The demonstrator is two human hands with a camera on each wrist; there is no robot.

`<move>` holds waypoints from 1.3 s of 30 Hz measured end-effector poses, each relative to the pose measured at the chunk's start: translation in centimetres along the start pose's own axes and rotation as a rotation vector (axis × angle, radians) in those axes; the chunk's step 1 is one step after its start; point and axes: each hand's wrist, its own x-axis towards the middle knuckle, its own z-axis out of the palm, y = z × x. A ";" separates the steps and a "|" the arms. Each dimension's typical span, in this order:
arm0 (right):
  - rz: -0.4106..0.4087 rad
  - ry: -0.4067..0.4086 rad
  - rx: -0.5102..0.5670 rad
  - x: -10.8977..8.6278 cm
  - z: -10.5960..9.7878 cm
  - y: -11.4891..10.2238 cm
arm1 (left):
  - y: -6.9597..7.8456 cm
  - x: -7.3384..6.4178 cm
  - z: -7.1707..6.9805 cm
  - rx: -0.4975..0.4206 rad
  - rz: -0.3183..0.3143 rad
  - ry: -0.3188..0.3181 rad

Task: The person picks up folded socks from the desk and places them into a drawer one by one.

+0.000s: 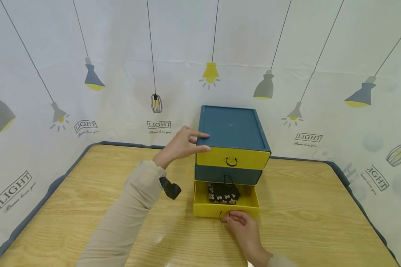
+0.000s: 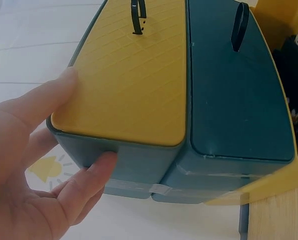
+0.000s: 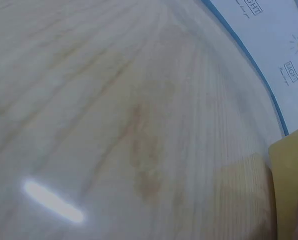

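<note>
A small drawer cabinet (image 1: 232, 126) with a blue-green body stands on the table. My left hand (image 1: 182, 146) rests at its upper left front corner, with extended thumb and fingers touching it; in the left wrist view the fingertips lie along the edge of the yellow top drawer (image 2: 134, 85). Below that is a closed teal drawer (image 1: 227, 174). The yellow bottom drawer (image 1: 204, 210) is pulled out and contains dark cloth (image 1: 222, 193) with a pale flower pattern. My right hand (image 1: 245, 231) pinches this drawer's black loop handle (image 1: 221, 216); only fingertips show in the right wrist view.
The wood-grain table (image 1: 307, 211) extends to both sides of the cabinet. Close behind it is a white backdrop (image 1: 187, 44) printed with hanging lamps. A dark blue edge (image 1: 68, 172) runs along the table's border. A black watch-like band (image 1: 169, 187) is on my left wrist.
</note>
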 end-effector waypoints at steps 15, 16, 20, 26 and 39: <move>-0.055 0.080 0.068 4.8 1.2 -0.5 | 0.3 0.0 0.1 0.004 -0.057 -0.001; -0.060 0.083 0.067 5.0 1.2 -0.6 | 0.3 0.0 0.1 0.005 -0.058 0.000; -0.059 0.081 0.076 5.7 1.2 -0.9 | 0.3 0.0 0.1 0.016 -0.051 0.004; -0.071 0.090 0.049 6.3 1.1 -0.9 | 0.4 0.1 0.2 0.029 -0.035 -0.002; -0.191 0.041 -0.244 5.9 -0.6 -0.8 | 0.3 0.3 0.4 0.014 -0.034 -0.010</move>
